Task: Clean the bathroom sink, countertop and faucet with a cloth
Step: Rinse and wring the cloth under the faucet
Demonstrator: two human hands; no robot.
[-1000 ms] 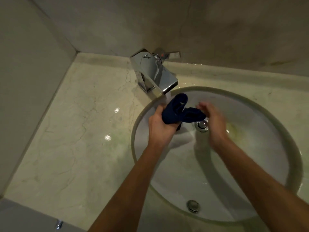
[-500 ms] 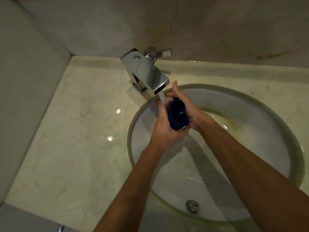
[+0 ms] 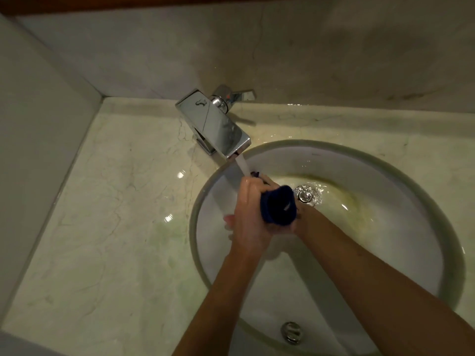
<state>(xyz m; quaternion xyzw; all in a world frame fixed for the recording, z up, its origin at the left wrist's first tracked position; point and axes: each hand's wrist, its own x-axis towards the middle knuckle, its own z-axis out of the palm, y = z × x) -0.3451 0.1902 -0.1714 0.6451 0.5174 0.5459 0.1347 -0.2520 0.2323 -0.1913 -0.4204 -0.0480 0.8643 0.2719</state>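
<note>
A bunched dark blue cloth (image 3: 279, 208) is squeezed between both my hands over the round white sink (image 3: 385, 253). My left hand (image 3: 248, 217) wraps it from the left, right under the water stream. My right hand (image 3: 295, 224) grips it from beneath and is mostly hidden by the cloth. Water runs from the square chrome faucet (image 3: 216, 124), whose lever (image 3: 239, 95) points right. The pale marble countertop (image 3: 102, 214) surrounds the basin.
The chrome drain (image 3: 305, 196) sits just right of the cloth, with water pooling around it. An overflow hole (image 3: 291, 332) is in the near basin wall. Walls close in the counter at the back and left.
My hands went from holding the cloth spread apart to clasping it together, then shifted lower in the basin. The cloth is now bunched tight under the stream.
</note>
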